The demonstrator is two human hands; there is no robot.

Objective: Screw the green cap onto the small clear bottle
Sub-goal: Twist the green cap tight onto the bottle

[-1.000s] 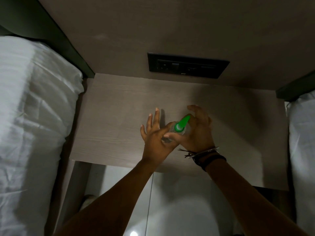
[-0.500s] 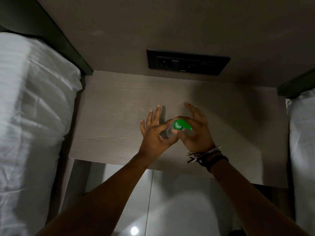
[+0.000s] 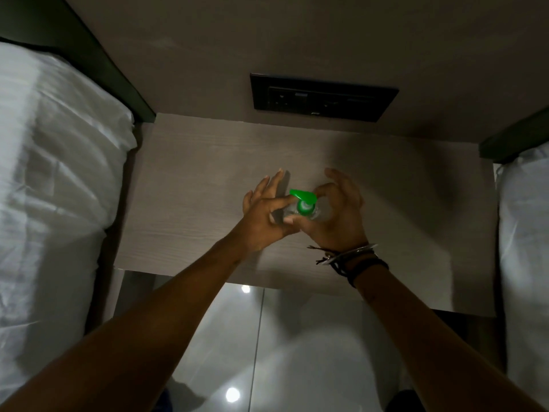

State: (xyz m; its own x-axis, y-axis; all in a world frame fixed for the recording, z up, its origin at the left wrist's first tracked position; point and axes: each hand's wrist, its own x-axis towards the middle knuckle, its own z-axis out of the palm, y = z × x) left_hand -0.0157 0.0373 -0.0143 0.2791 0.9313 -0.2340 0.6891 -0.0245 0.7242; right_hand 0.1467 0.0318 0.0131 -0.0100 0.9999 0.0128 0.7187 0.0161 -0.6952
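Observation:
A small clear bottle point(image 3: 288, 213) is held just above the wooden nightstand point(image 3: 190, 185), at its middle. The green cap point(image 3: 303, 199) sits on the bottle's top, with its pointed spout aimed left. My left hand point(image 3: 263, 217) pinches the bottle between thumb and forefinger, the other fingers spread. My right hand point(image 3: 340, 217) curls in from the right, forefinger and thumb on the cap. Most of the bottle's body is hidden by both hands.
A white-sheeted bed point(image 3: 56, 185) borders the nightstand on the left and another bed point(image 3: 525, 227) on the right. A black socket panel point(image 3: 323, 98) sits on the wall behind. Glossy floor tiles point(image 3: 267, 337) show below the nightstand's front edge.
The green cap has turned: its spout pointed up and to the right a second ago and now points left. Both hands stayed together at the same spot over the nightstand.

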